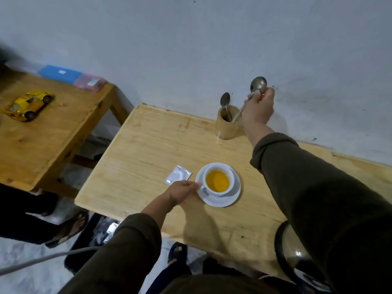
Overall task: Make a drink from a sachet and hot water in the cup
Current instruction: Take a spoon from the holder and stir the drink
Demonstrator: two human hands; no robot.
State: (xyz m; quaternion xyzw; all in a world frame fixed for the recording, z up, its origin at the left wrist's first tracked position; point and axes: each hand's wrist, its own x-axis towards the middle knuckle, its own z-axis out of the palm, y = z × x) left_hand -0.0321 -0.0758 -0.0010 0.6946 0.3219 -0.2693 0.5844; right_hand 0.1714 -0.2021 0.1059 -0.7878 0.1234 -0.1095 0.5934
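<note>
A white cup (219, 180) of orange liquid stands on a white saucer (231, 198) in the middle of the light wooden table (148, 149). My left hand (182, 192) grips the saucer's left rim beside the cup's handle. A silver sachet (178, 175) lies flat just left of the saucer. At the back, my right hand (257, 109) is closed on a metal spoon (257, 83), bowl upward, its handle tip still inside the wooden holder (227, 124). A second spoon (224, 100) stands in that holder.
The wall runs right behind the holder. A lower wooden table (42, 132) at left carries a yellow toy car (29, 105) and blue and pink boxes (72, 77). A round dark-rimmed object (294, 253) sits at the table's near right edge. Another person's sandalled feet (72, 228) are on the floor.
</note>
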